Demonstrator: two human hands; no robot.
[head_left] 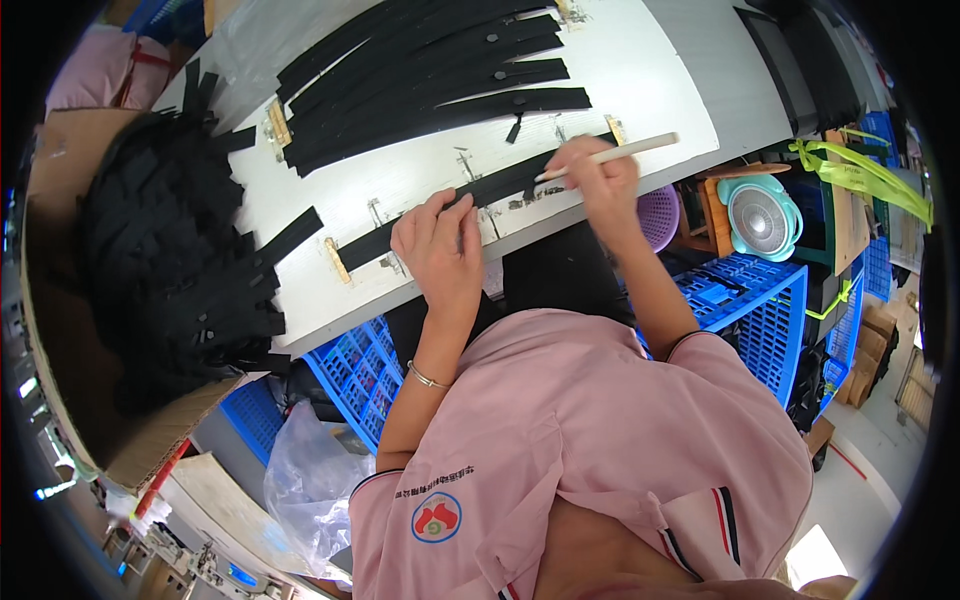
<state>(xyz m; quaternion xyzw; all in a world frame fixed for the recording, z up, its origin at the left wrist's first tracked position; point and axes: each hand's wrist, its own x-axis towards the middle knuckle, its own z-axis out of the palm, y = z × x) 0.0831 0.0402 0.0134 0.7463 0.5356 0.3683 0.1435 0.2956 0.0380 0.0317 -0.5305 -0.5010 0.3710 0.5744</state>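
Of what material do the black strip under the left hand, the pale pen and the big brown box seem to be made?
Black strip: probably fabric, with a dull finish; it looks thin and flat.
Pale pen: perhaps plastic or painted wood; the smooth, even surface leaves this open.
Big brown box: most likely cardboard, matt, with plain straight-cut edges.

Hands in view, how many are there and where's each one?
2: the left hand rests on the black strip; the right hand, toward the strip's right end, holds a white pen-like tool. No others show.
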